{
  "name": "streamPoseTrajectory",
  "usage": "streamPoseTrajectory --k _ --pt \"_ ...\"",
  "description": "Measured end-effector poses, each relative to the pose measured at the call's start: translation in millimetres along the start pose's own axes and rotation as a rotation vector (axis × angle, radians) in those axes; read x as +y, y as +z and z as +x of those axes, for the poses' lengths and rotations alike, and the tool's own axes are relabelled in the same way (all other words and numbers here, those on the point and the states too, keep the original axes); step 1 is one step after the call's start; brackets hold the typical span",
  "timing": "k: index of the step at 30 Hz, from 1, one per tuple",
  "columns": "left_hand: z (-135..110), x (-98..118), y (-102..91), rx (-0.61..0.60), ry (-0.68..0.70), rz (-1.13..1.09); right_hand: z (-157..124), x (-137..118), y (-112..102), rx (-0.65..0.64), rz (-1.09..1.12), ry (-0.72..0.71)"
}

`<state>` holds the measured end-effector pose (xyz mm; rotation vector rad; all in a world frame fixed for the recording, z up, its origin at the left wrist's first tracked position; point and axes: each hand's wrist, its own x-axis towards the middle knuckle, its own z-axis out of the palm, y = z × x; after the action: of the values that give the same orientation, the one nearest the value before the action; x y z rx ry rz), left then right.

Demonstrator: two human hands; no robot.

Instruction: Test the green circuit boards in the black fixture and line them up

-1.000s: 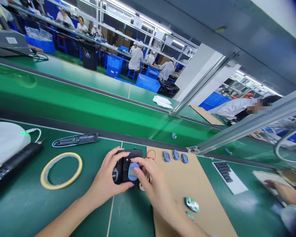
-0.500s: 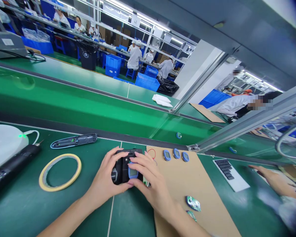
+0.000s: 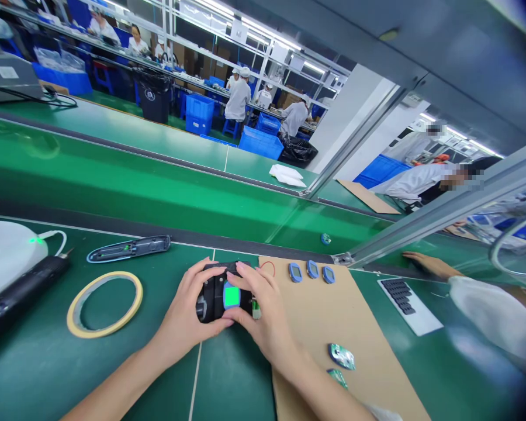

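My left hand (image 3: 182,310) grips the left side of a black test fixture (image 3: 217,304), thumb below and fingers over its top edge. Seated in this fixture is a small blue-framed display module (image 3: 232,296), its screen glowing bright green. Around the module and the fixture's right part closes my right hand (image 3: 267,318), its thumb at the module's lower edge and its fingers at the top. A bit of green circuit board (image 3: 256,309) shows beside the right fingers, and a thin red wire (image 3: 268,268) loops out behind them.
Right of my hands, a cardboard sheet (image 3: 307,318) bears three blue display modules (image 3: 312,269) and green circuit boards (image 3: 342,356). A tape roll (image 3: 74,316), an opened handheld casing (image 3: 129,249) and a black electric screwdriver (image 3: 24,298) lie left. A co-worker's hand (image 3: 429,266) reaches over the conveyor.
The module's screen has turned from grey to bright green. My right fingers have shifted slightly off the screen. The co-worker's hand has moved left and away, over the conveyor, where a small board has drifted right.
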<state>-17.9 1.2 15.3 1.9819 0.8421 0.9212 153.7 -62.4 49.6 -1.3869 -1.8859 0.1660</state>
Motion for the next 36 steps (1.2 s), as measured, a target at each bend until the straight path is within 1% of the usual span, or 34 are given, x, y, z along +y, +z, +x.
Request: streamPoseTrajectory --k 5,12,23,27,31,34,35,36 --pt "0 -3 0.1 0.031 0.039 0.001 1 -3 2 0.000 0.044 0.046" --pt "2 -3 -4.4 0.034 0.093 0.062 3 -8 1 0.012 0.111 0.059" --pt "0 -4 -4.8 0.058 0.085 0.076 6 -7 0 0.011 0.113 0.045" --pt "0 -3 -4.5 0.054 0.087 0.099 6 -7 1 -0.003 0.042 0.032" --pt "2 -4 -4.4 0.058 0.124 0.127 0 -12 1 -0.017 -0.151 -0.064" --pt "3 -7 -4.7 0.070 0.173 0.130 0 -19 -5 0.035 -0.284 -0.202" --pt "3 -7 -4.8 0.069 0.182 0.136 4 -19 -9 0.052 -0.303 -0.219" --pt "3 -8 -5.0 0.064 0.181 0.144 11 -15 -13 0.061 -0.306 -0.194"
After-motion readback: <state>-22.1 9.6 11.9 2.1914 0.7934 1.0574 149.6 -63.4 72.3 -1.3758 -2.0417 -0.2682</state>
